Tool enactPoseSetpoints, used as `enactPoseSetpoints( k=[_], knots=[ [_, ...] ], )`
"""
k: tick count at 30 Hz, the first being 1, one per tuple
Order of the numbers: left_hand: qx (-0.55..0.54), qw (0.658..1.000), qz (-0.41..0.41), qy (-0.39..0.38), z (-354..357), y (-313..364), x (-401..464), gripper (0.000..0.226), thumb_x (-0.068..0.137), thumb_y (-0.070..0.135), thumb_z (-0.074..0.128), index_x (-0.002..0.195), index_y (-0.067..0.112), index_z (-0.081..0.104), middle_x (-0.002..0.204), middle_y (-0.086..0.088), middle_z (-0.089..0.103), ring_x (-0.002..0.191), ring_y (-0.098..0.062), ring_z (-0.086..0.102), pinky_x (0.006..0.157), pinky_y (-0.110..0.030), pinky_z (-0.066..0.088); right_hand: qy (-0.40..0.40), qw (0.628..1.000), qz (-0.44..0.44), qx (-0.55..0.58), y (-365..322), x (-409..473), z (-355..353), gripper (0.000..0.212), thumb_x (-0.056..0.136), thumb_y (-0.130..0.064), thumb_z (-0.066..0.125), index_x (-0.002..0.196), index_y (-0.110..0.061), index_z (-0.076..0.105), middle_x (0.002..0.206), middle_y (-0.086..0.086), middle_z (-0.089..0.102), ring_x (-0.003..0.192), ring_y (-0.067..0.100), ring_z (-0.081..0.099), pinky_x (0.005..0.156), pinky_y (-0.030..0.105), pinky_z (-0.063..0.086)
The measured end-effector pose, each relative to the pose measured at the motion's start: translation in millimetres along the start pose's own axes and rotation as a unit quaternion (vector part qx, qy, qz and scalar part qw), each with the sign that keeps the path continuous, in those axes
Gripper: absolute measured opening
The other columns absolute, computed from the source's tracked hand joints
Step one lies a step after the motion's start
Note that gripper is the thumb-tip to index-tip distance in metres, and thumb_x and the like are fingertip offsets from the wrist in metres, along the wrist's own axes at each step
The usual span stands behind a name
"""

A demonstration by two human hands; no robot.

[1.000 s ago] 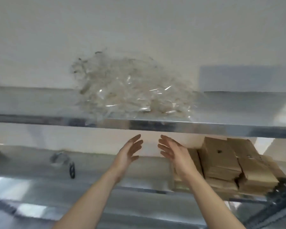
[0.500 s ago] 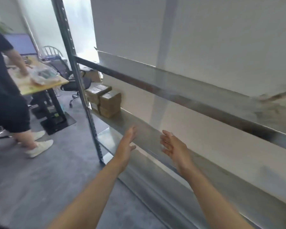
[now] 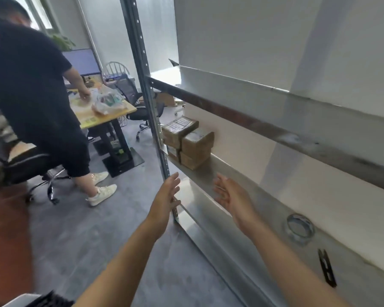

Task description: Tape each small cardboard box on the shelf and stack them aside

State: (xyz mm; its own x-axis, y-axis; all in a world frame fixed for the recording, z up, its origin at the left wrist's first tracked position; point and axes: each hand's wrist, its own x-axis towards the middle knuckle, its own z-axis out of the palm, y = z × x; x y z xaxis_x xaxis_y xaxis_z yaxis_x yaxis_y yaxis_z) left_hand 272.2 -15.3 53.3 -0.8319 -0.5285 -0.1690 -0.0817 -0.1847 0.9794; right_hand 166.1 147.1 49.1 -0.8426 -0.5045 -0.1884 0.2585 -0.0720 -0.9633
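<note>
Four stacked boxes (image 3: 187,144) partly hidden behind upright post (image 3: 152,120).

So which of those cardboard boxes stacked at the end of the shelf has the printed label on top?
The upper box nearest the shelf's upright post; the box beside it shows only shiny tape on top.

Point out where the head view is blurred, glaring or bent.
Head view: glare bleaches the shelf between the left hand and right hand; motion blur smears the floor and chair at the left edge; wide-angle distortion slants the upright post; the stacked cardboard boxes stay fairly sharp; the tape roll is soft.
</note>
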Motion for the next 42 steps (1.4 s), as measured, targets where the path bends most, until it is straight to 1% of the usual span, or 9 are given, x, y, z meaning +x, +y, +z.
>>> enactPoseSetpoints(
  k=[11,13,19,24,27,31,33,37,42],
  knots=[
    [0.02,0.999,-0.038,0.005,-7,10,159,0.039,0.107,0.048,0.032,0.14,0.035,0.048,0.136,0.011,0.053,0.132,-0.016,0.047,0.094,-0.033,0.044,0.029,0.999,0.031,-0.008,-18,158,8,0.03,0.104,-0.042,0.045,0.126,-0.029,0.06,0.134,0.001,0.059,0.119,0.015,0.06,0.102,0.04,0.05],
    [0.015,0.999,-0.04,-0.001,-12,7,185,0.041,0.106,0.049,0.033,0.141,0.033,0.048,0.139,0.009,0.052,0.134,-0.016,0.046,0.098,-0.035,0.043,0.038,0.998,0.045,-0.033,-20,179,12,0.043,0.104,-0.042,0.045,0.141,-0.021,0.052,0.138,0.0,0.056,0.125,0.017,0.056,0.102,0.038,0.05],
    [0.045,0.996,-0.057,-0.05,-19,-8,252,0.061,0.096,0.066,0.037,0.148,0.035,0.042,0.152,0.01,0.043,0.142,-0.015,0.039,0.117,-0.049,0.037,0.099,0.988,0.044,-0.114,-19,234,31,0.047,0.103,-0.051,0.041,0.141,-0.026,0.052,0.139,-0.003,0.054,0.114,0.012,0.059,0.107,0.046,0.048],
    [0.06,0.994,-0.037,-0.086,-11,-3,280,0.049,0.101,0.051,0.036,0.147,0.034,0.035,0.149,0.011,0.035,0.132,-0.007,0.04,0.111,-0.03,0.036,0.157,0.973,0.034,-0.164,-25,281,53,0.052,0.103,-0.054,0.039,0.148,-0.026,0.045,0.149,-0.005,0.044,0.121,0.011,0.048,0.103,0.047,0.051],
    [0.069,0.991,-0.072,-0.086,-5,-5,290,0.08,0.085,0.062,0.034,0.158,0.033,0.017,0.16,0.01,0.018,0.144,-0.016,0.03,0.121,-0.048,0.029,0.175,0.969,0.037,-0.168,-32,304,64,0.044,0.106,-0.05,0.034,0.143,-0.029,0.046,0.139,-0.007,0.046,0.118,0.01,0.046,0.103,0.046,0.048],
    [0.104,0.986,-0.082,-0.102,-4,-12,302,0.094,0.074,0.077,0.028,0.158,0.039,0.006,0.163,0.011,0.008,0.15,-0.02,0.02,0.123,-0.053,0.024,0.183,0.965,0.03,-0.186,-32,326,66,0.036,0.107,-0.048,0.031,0.132,-0.031,0.05,0.125,-0.008,0.056,0.104,0.005,0.054,0.096,0.04,0.05],
    [0.098,0.986,-0.081,-0.104,-4,-15,307,0.092,0.078,0.075,0.03,0.159,0.039,0.004,0.165,0.009,0.006,0.152,-0.019,0.017,0.124,-0.052,0.022,0.183,0.964,0.036,-0.192,-30,333,69,0.034,0.107,-0.048,0.031,0.127,-0.029,0.051,0.114,-0.011,0.06,0.099,0.003,0.056,0.08,0.032,0.051],
    [0.048,0.989,-0.086,-0.106,-4,-25,317,0.084,0.078,0.069,0.041,0.153,0.052,0.005,0.165,0.01,0.007,0.151,-0.018,0.021,0.123,-0.051,0.025,0.193,0.957,0.026,-0.216,-23,346,71,0.035,0.106,-0.05,0.031,0.106,-0.029,0.059,0.108,0.0,0.067,0.098,0.017,0.064,0.082,0.034,0.05],
    [0.042,0.993,-0.075,-0.079,0,-25,320,0.084,0.083,0.058,0.045,0.155,0.046,0.004,0.163,0.008,0.006,0.149,-0.019,0.024,0.122,-0.05,0.028,0.197,0.969,0.052,-0.144,-19,349,69,0.043,0.104,-0.054,0.031,0.118,-0.025,0.059,0.105,-0.002,0.069,0.097,0.016,0.066,0.08,0.035,0.053]
  ],
)
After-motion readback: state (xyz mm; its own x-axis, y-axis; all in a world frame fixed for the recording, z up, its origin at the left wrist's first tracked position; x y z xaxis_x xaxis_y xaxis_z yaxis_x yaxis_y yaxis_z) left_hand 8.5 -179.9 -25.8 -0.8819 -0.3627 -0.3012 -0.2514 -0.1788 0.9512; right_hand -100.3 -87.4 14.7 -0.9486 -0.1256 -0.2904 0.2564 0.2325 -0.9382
